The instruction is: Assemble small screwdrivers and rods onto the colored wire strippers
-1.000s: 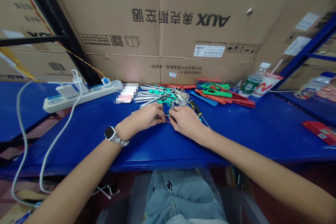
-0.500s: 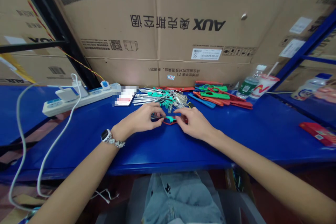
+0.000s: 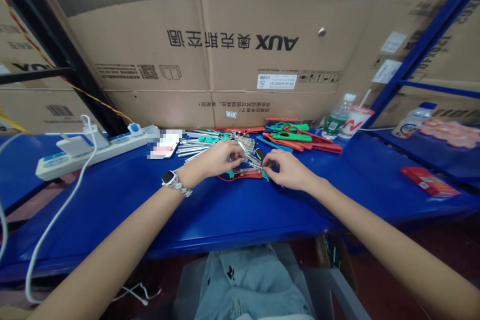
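Cardboard reads "AUX" — both hands curl fingers near a red tool — grip unclear.

Head-worn camera, facing forward and down

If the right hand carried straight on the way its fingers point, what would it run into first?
Likely the small shiny pieces just ahead of the right hand, with the left hand beyond. Depth is unclear, so it might pass above them.
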A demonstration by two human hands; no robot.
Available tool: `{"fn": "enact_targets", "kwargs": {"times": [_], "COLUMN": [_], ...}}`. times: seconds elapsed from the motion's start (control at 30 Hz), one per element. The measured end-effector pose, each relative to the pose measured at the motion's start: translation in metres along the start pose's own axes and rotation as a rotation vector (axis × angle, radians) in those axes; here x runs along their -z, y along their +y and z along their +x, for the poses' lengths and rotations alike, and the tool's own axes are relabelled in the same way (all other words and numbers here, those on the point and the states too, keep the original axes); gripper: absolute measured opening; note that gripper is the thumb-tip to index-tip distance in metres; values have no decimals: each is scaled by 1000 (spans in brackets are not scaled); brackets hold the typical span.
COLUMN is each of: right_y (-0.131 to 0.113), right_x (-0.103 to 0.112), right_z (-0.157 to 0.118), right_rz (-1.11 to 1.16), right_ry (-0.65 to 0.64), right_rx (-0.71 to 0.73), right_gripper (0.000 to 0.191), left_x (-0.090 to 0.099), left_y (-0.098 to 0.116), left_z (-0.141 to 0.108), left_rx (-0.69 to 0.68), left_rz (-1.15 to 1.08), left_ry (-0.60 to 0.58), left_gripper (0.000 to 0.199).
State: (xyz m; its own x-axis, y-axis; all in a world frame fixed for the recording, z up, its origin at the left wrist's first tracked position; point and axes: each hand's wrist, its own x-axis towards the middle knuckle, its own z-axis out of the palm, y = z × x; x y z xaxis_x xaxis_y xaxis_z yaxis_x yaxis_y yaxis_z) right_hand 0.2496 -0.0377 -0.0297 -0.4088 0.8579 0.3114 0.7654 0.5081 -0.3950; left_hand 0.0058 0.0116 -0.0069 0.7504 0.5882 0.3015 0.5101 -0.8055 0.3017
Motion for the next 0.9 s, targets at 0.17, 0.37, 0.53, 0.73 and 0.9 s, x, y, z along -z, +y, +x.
{"fn": "enact_targets", "kwargs": {"times": [0.17, 0.37, 0.53, 0.73, 0.9], "right_y": [0, 6, 8, 7, 13], "right_x": [4, -4, -11, -11, -15], "right_z": [-13, -13, -2, 24, 78], "right_rz": [-109, -104, -22, 187, 85], "right_ry": [-55, -63, -5, 36, 69], "right_rx": [1, -14, -8, -84, -49], "right_gripper": [10, 10, 8, 7, 13], "left_x": [-10, -6, 2, 12, 24], "left_y": [0, -7, -20, -41, -56], "left_z": [14, 10, -9, -21, -10], "left_rx": [-52, 7, 114, 224, 317], "left_rz": [-20, -22, 8, 22, 86], "left_ry": [19, 42, 122, 191, 212], "left_gripper": [23, 23, 25, 27, 27]}}
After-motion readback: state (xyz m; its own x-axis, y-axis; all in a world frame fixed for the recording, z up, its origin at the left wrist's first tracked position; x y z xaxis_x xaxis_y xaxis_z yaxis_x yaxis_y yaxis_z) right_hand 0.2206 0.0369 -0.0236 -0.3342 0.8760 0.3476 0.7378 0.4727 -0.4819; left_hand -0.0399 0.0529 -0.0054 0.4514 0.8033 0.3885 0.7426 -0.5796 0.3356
